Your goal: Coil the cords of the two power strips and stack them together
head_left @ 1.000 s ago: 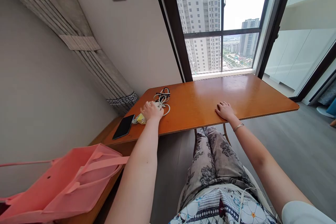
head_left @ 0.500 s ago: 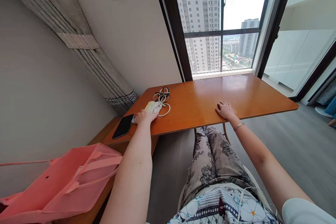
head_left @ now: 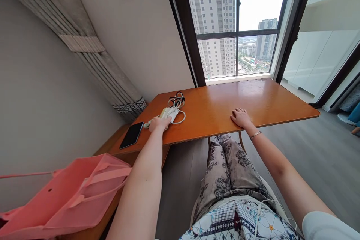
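Observation:
My left hand [head_left: 159, 123] is closed around the near end of a white power strip [head_left: 173, 112] at the left part of the wooden table [head_left: 213, 108]. A looped white cable [head_left: 181, 118] lies over and beside the strip, and a black cable [head_left: 180, 96] is bunched at its far end. My fingertips are partly hidden by the strip. Just left of this hand, a dark tablet [head_left: 131, 135] lies flat. My right hand [head_left: 240, 117] rests palm down near the table's front edge, fingers stretched out, holding nothing.
A pink bag [head_left: 75, 195] stands at the lower left on a wooden surface beside the table. Beyond the table is a window [head_left: 237, 56], with a gathered curtain [head_left: 98, 63] to the left. My legs [head_left: 225, 172] extend under the table's front edge.
My left hand has shifted slightly right and away from the tablet, and the power strip and its cables have moved right with it. My right hand stays in place.

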### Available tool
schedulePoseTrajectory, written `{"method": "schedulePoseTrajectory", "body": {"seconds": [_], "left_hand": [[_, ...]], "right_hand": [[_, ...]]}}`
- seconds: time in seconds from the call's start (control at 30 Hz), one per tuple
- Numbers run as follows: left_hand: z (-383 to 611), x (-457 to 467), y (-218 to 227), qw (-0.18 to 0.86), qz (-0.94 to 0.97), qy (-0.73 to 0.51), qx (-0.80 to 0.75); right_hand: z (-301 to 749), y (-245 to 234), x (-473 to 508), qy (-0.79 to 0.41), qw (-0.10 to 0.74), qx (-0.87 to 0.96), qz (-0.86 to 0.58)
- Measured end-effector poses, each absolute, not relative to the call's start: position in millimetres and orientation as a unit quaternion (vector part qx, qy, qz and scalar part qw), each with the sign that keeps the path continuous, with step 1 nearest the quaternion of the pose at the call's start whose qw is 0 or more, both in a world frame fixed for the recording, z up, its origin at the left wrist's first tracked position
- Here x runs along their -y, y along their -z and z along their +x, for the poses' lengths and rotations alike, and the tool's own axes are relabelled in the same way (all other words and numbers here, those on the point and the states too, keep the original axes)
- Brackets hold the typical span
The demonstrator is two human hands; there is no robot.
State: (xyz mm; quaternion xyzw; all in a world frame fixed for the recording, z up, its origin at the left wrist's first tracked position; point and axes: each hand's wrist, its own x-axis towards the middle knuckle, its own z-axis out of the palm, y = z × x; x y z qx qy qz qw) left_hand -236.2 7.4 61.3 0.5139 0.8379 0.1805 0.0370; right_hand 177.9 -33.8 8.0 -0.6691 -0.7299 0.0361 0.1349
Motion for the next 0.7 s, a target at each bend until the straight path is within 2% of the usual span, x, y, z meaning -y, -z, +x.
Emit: {"method": "schedulePoseTrajectory", "body": {"seconds": [0.1,0.27,0.53,0.7], "left_hand": [[-221.8,-10.0,-63.2,0.057,0.496,-0.195,-0.844],[-185.0,-8.8,-68.0,0.093,0.573,-0.227,-0.782],[-126.9,12.0,-65.1,0.093,0.700,-0.219,-0.674],[-108.5,17.4,-64.4,0.092,0.737,-0.208,-0.636]], "right_hand": [[178.2,-7.2,33.7,-0.034,0.137,0.730,-0.669],[181.1,-4.8,30.4,-0.045,0.151,0.728,-0.667],[185.6,-1.6,22.9,-0.090,0.347,0.688,-0.630],[177.4,-1.5,20.4,-0.026,0.364,0.685,-0.630]]}}
